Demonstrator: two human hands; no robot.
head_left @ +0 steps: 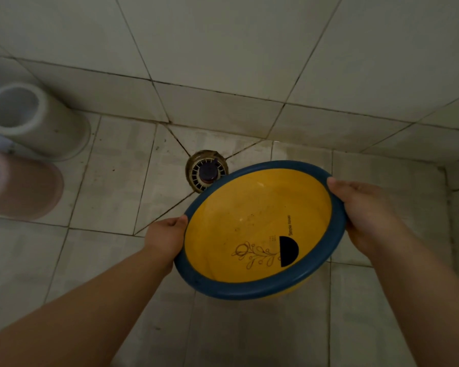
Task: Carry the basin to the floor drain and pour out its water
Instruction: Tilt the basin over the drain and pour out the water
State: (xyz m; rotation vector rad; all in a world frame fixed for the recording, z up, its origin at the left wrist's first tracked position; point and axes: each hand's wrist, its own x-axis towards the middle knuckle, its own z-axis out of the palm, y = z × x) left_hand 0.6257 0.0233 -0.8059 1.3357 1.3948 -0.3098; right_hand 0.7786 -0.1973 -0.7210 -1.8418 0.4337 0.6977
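A yellow basin (257, 207) with a dark blue rim is held above the tiled floor, tilted with its far-left edge lower, toward the floor drain (206, 169). My left hand (167, 234) grips the rim on its left side. On the right side my right hand (366, 210) grips the rim. The basin's far rim covers the drain's lower right edge. Inside the basin I see a black half-circle print and a line drawing; I cannot tell whether water lies in it. The round drain has a white slotted grate and a dark centre cap.
A white bucket-like container (35, 120) and a pink one (24, 189) lie on their sides at the left. Tiled walls (223, 49) meet in a corner just behind the drain. Pale floor tiles (104, 260) surround it, with dirty grout lines.
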